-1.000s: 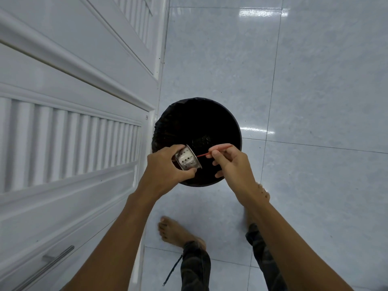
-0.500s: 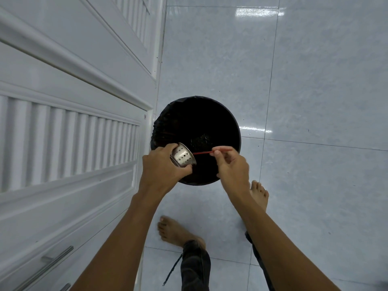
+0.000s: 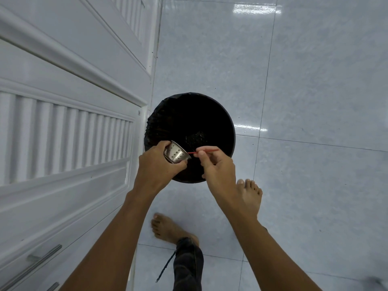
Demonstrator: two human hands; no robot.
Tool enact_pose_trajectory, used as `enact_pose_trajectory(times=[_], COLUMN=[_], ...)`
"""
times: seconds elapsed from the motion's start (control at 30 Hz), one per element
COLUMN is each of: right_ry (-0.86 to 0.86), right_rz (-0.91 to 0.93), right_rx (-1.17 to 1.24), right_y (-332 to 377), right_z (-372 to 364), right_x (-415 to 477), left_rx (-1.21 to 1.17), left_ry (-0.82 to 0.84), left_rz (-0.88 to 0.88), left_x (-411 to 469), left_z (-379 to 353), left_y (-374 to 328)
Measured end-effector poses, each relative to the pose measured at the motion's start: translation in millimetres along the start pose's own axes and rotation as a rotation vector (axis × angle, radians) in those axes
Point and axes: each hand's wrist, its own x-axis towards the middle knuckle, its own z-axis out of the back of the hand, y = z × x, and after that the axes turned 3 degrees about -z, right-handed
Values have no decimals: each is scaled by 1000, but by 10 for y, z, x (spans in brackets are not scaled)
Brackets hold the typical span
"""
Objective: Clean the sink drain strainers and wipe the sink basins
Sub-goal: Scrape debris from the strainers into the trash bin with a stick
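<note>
My left hand (image 3: pixel 156 166) grips a small perforated steel drain strainer (image 3: pixel 176 154), tilted on its side over a black-lined trash bin (image 3: pixel 168 122) on the floor. A thin red stick (image 3: pixel 206 151) is pinched between the fingers of my right hand (image 3: pixel 216 166). The stick lies nearly level and its left tip touches the strainer's base. Both hands hover above the near half of the bin. Dark debris (image 3: pixel 196 138) lies at the bin's bottom. No sink is in view.
White louvred cabinet doors (image 3: pixel 69 131) run along the left, with metal bar handles (image 3: pixel 33 265) low down. Glossy pale floor tiles (image 3: pixel 304 80) spread to the right. My bare feet (image 3: pixel 249 196) stand just behind the bin.
The strainer has turned so its holed side faces up more. The red stick has levelled out, and my right hand shifted slightly. My right foot has come forward into view.
</note>
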Motion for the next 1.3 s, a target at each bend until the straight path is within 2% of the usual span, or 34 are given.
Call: enact_pose_trajectory(times=[0.1, 0.17, 0.23, 0.3, 0.37, 0.47, 0.7, 0.83, 1.07, 1.3], right_ry=[-171, -245, -159, -61, -122, -290, -264, -235, -254, -224], right_rz=[-19, -65, -66, -65, -88, -165, -116, -93, 24, 246], right_rx=[-128, -92, 16, 2, -91, -85, -6, -78, -56, 7], right_y=[-23, -32, -30, -54, -106, -118, -12, 130, 936, 2375], right_z=[50, 111, 91, 40, 37, 133, 245, 405, 810, 985], right_x=[119, 192, 183, 133, 141, 206, 215, 156, -171, -615], left_rx=[11, 31, 41, 43, 34, 3, -326, -419, -448, -528], left_ry=[-10, -4, 11, 14, 6, -16, -123, -213, -331, -511], left_rz=[-12, 16, 35, 29, 19, 28, 84, 31, -54, -123], left_x=[-11, 7, 31, 41, 35, 33, -102, -205, -386, -503], left_z=[-13, -12, -17, -31, -30, -15, -101, -32, 553, 1609], left_y=[-9, 2, 8, -10, -23, 0, -4, -173, -765, -1589])
